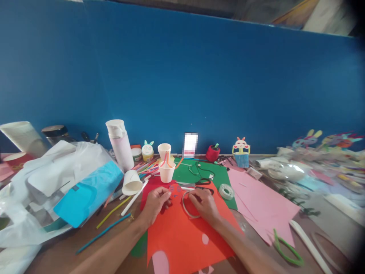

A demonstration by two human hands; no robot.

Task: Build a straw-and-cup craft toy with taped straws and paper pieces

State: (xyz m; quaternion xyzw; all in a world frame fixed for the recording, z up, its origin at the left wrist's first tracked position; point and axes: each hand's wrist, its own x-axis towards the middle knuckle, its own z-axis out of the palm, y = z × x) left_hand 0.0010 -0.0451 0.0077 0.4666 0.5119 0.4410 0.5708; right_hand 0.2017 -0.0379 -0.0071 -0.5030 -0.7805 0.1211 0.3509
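Both my hands are over a large orange sheet of paper [182, 243]. My left hand [156, 203] is closed, thumb against the bent fingers, beside a face drawn in blue lines [175, 190] on orange paper. What it pinches, if anything, is hidden. My right hand [204, 203] has its fingers closed at the upper side of a thin pale ring [184, 205], which curves down to the left of the hand. A pair of black-handled scissors [203, 182] and a roll of clear tape [226, 191] lie just beyond my right hand.
Two white paper cups [167, 173] joined by orange strips stand ahead; another cup [132, 183] lies tipped. Left are a plastic bag [31, 190] and pipe cleaners [104, 233]. Pink sheets [256, 198] lie right. A screen [190, 144] leans against the blue wall [182, 76].
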